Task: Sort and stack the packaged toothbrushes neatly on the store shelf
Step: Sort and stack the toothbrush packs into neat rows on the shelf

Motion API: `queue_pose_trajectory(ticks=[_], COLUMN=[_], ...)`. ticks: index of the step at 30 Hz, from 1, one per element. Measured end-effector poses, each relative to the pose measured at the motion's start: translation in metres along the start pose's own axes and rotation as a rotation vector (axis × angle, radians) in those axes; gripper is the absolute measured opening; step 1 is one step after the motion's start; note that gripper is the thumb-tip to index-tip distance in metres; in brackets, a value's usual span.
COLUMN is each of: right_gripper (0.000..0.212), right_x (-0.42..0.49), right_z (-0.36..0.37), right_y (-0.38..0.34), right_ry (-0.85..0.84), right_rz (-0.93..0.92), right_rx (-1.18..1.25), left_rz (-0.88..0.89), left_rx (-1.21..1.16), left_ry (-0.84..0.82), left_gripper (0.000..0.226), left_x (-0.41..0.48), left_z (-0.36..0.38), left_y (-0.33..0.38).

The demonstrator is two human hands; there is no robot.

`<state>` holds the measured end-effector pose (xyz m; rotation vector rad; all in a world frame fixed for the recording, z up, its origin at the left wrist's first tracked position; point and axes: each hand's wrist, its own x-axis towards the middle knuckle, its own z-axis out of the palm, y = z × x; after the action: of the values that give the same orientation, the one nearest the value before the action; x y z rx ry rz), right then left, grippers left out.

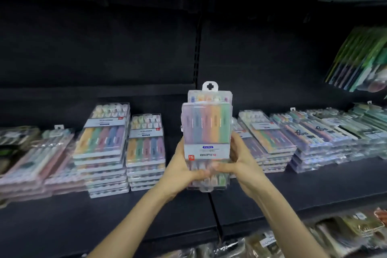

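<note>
Far L on the black shelf (62, 216) I see low pinkish packs (37, 163) lying flat, too blurred for detail. Next is a tall stack (104, 153) of clear toothbrush cases. Its top one shows orange, green, red, blue and purple handles under a white label band. Just beside it sits a shorter stack (145, 153) of the same type; can't tell if they touch.

Centre: the L hand (184, 165) comes up from bottom L w/ the forearm angled in. Its fingers are behind the L edge and the thumb curls over the lower front, gripping the held packs (207, 130). That's at least 2 clear cases, upright, in the air in front of the shelf, between the shorter stack and the R-side stacks.
- Front case: upside down, label w/ red "5" tag inverted and low, handles purple, blue, red, orange, green from L to R, hang tab pointing down.
- Rear case: sticks up higher, w/ a white hang tab and cross-shaped hole on top.

The R hand (240, 161) clamps the R edge, thumb across the lower front near the L thumb, fingers wrapped behind. Both hands are closed round the cases.

Further R is a slanted stack (270, 138) w/ similar multicolour handles, then more flat packs (326, 132) running to the R edge. Upper R, greenish hanging packs (360, 60) are blurred.
</note>
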<state>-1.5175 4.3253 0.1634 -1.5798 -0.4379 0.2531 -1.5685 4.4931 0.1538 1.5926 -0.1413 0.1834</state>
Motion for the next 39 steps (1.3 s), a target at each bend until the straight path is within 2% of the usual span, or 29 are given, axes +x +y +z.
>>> queue_pose_trajectory(ticks=[3,7,12,17,21,25,29,33,39], right_gripper=[0.091,0.089,0.085,0.079,0.055,0.056,0.046,0.042,0.027], right_x=[-0.004,-0.010,-0.012,-0.008,-0.008,-0.010,-0.012,-0.014,-0.009], right_z=[0.014,0.022,0.021,0.017,0.011,0.006,0.007,0.009,0.018], right_y=[0.022,0.044,0.048,0.039,0.031,0.026,0.017,0.005,-0.011], right_ry=[-0.041,-0.059,-0.074,-0.102,-0.095,0.027,0.126,0.149,0.211], right_rz=[-0.005,0.012,0.023,0.047,0.094,0.165,0.175,0.150,0.137], right_rx=[0.024,0.027,0.015,0.027,0.094,0.191,0.279,0.355,0.390], left_rz=[0.018,-0.009,-0.017,-0.010,-0.103,-0.259,-0.328,-0.350,-0.314], left_rx=[0.111,0.210,0.193,0.113,-0.040,-0.219,-0.303,-0.254,-0.132], left_ry=[0.025,0.017,0.011,0.047,0.067,0.045,0.051,0.063,0.110], left_gripper=[0.076,0.102,0.103,0.090,0.078,0.057,0.056,0.055,0.037], left_x=[-0.012,-0.021,-0.022,-0.019,-0.019,-0.020,-0.023,-0.024,-0.025], left_z=[-0.012,-0.018,-0.018,-0.014,-0.012,-0.010,-0.005,-0.008,-0.022], left_y=[-0.015,-0.034,-0.039,-0.031,-0.024,-0.019,-0.007,0.013,0.045])
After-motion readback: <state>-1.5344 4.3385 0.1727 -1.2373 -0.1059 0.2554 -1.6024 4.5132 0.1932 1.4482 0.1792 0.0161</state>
